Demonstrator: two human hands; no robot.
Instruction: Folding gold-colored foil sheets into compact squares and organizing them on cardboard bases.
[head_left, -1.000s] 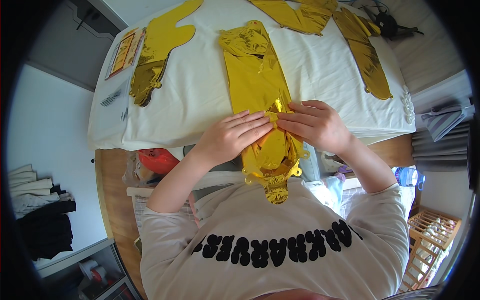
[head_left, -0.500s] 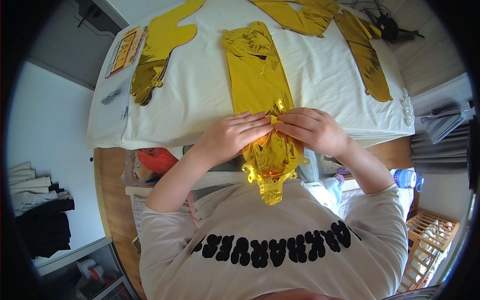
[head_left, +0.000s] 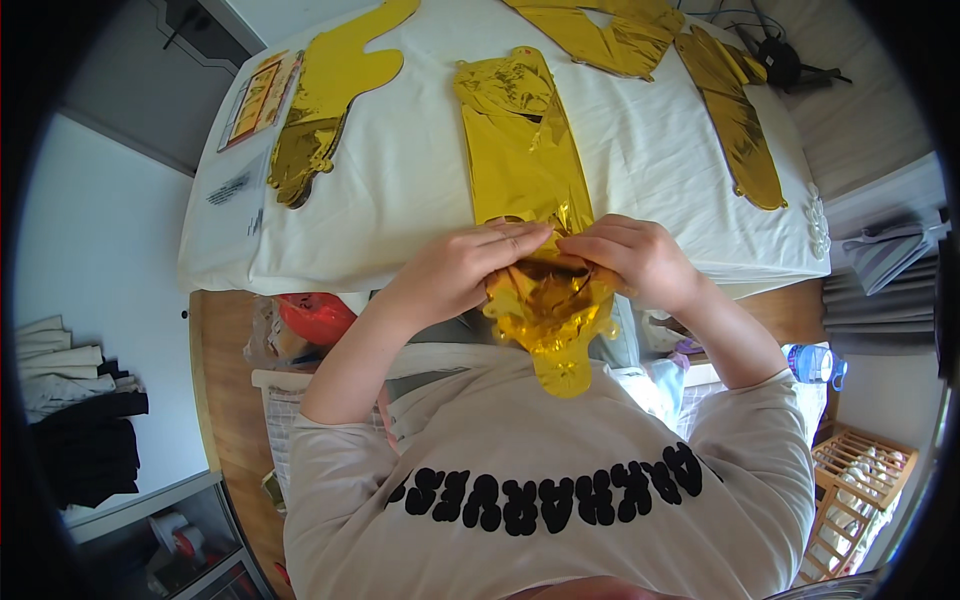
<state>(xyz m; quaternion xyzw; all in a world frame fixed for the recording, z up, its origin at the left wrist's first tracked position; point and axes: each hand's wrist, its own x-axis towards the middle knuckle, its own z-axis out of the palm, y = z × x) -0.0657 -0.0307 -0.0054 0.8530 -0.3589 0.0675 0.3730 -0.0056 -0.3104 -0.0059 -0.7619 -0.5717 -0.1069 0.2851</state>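
A long, flat gold foil balloon (head_left: 525,165) lies across the white-covered table, its lower end hanging over the front edge toward my shirt. That end is crumpled and finishes in a rounded tab with small eyelets along the sides. My left hand (head_left: 468,262) grips the foil at the table's edge, its fingers pressed together and pointing inward. Opposite it, my right hand (head_left: 640,262) pinches the same balloon, fingers curled over the foil. Between my fingertips the film bunches up into a dark fold. My thumbs are mostly hidden by the hands and the foil.
Other flat gold foil balloons lie on the table (head_left: 400,180): one at left (head_left: 335,85), one at far centre (head_left: 610,35), one at right (head_left: 735,115). A printed sheet (head_left: 258,100) and clear plastic bag (head_left: 232,205) lie at left, a black cabled device (head_left: 780,62) at far right.
The hanging end of the balloon has swung slightly right and up, and its foil has opened into a hollow fold. My fingers have curled in more around the foil.
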